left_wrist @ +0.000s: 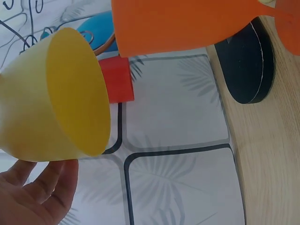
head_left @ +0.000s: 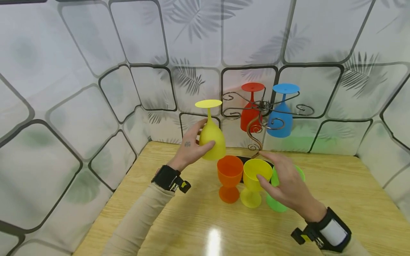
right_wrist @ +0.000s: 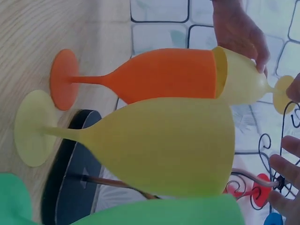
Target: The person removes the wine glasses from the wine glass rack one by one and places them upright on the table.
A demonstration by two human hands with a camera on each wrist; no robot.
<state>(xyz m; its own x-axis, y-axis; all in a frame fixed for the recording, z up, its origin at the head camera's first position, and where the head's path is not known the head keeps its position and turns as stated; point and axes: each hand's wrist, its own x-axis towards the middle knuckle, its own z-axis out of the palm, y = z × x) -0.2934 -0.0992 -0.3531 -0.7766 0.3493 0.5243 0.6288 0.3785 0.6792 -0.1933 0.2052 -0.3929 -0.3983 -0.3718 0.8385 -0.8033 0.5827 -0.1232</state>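
Observation:
My left hand (head_left: 193,143) grips a yellow goblet (head_left: 214,137) by its bowl, the foot up and the mouth down, in the air left of the metal rack (head_left: 262,105). In the left wrist view, fingers (left_wrist: 65,185) curl against the bowl. My right hand (head_left: 286,181) is held with thumb and fingers apart over a second yellow goblet (head_left: 251,199) and a green goblet (head_left: 278,205). Both stand upright on the table, beside an orange goblet (head_left: 229,193). In the right wrist view, the right fingers (right_wrist: 286,171) spread beyond the goblets' rims with nothing between them.
A red goblet (head_left: 248,119) and a blue goblet (head_left: 282,122) hang upside down from the rack's curled arms. The rack's dark base (left_wrist: 251,61) stands behind the row of goblets on the wooden table (head_left: 189,220). A patterned wall covering (head_left: 198,39) encloses the table's back and sides.

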